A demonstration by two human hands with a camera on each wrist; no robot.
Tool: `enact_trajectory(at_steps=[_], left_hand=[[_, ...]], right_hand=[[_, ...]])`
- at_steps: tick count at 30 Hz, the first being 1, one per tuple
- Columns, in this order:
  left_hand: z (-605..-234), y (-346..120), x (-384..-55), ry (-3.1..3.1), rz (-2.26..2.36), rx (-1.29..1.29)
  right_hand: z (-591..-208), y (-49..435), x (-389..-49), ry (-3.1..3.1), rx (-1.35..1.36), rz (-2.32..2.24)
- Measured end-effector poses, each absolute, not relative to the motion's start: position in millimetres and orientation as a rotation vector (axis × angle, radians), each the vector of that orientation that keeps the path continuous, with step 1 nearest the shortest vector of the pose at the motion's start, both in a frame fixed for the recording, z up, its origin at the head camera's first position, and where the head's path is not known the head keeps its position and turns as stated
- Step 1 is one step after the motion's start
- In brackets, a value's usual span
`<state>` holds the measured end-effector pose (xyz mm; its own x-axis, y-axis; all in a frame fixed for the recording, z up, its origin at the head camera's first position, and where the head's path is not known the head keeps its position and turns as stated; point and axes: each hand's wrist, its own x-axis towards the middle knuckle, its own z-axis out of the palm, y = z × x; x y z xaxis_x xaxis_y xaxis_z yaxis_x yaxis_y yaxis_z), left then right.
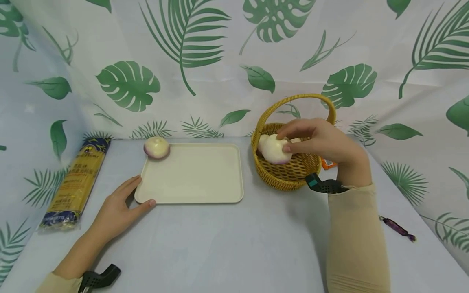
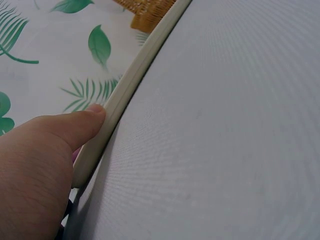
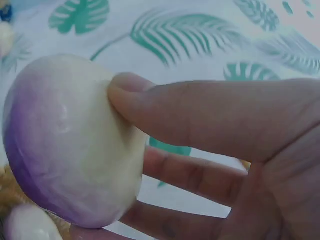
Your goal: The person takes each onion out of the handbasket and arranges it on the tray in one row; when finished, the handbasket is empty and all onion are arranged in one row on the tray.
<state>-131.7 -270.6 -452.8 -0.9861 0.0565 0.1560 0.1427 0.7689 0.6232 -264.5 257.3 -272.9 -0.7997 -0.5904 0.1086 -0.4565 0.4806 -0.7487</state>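
Note:
My right hand [image 1: 316, 140] pinches a white-and-purple turnip [image 1: 275, 150] between thumb and fingers, over the opening of a wicker basket [image 1: 286, 185]. Seen up close in the right wrist view, the turnip [image 3: 65, 140] is smooth, with a purple side. Another turnip [image 3: 32, 225] lies below it, partly cut off by the frame. A cream tray [image 1: 194, 175] lies on the table, with one turnip [image 1: 156, 147] at its far left corner. My left hand [image 1: 117, 211] touches the tray's near left corner, fingers at the left rim and thumb [image 2: 87, 122] along the front rim.
A long yellow-and-blue pasta packet [image 1: 75, 183] lies at the far left. Right of the basket, an orange wrapper [image 1: 327, 164] shows partly behind the right wrist. A dark purple wrapped candy [image 1: 398, 228] lies near the table's right edge. Leaf-printed cloth stands behind.

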Motion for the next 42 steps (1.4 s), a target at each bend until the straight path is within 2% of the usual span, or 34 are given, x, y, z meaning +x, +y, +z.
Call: enact_trajectory(at_steps=[18, 30, 42], left_hand=[[-456, -273, -133, -2.808, -1.047, -0.18], [-456, -272, -134, -2.808, -1.042, -0.187], [-454, -273, -133, -2.821, -1.041, -0.184]], right_hand=[[-257, 205, -239, 2.648, -0.98, -1.378], [-277, 154, -245, 2.537, -1.126, -1.46], [-305, 101, -272, 2.451, -1.118, -1.597]])
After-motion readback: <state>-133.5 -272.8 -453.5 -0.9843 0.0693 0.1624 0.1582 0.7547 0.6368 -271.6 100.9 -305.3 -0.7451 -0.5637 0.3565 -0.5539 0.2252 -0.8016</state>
